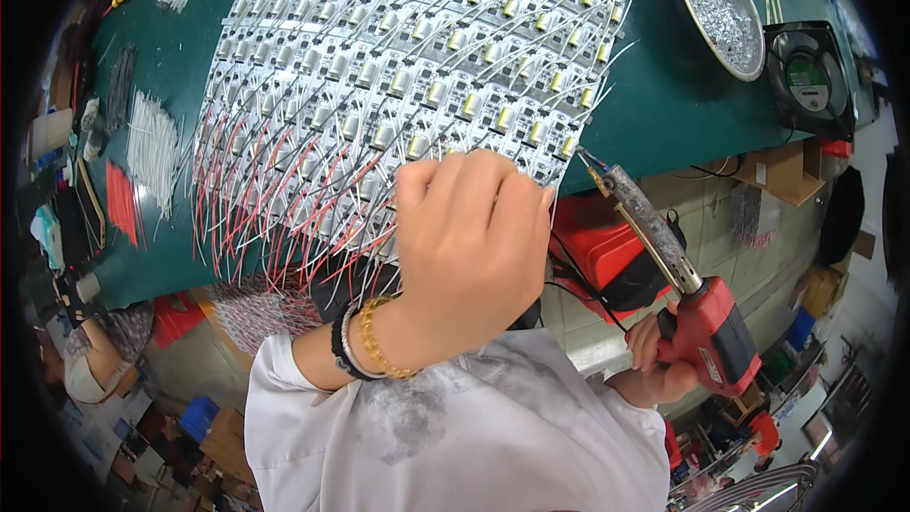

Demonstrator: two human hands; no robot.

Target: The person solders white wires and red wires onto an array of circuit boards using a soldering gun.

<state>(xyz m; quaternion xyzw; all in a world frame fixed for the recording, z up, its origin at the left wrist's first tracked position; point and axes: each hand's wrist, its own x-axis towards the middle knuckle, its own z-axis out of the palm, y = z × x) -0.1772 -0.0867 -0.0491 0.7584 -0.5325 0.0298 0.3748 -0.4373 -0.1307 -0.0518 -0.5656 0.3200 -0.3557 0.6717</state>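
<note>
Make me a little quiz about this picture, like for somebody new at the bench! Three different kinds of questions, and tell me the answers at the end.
1. Which hand grips the red-and-black soldering gun?
2. True or false: the black fan stands to the right of the circuit boards.
3. Fill in the blank: left of the boards, on the green table, lie bundles of loose white wires, black wires and ____ wires.

Key:
1. The right hand.
2. True.
3. Red: the red wires lie there too.
</note>
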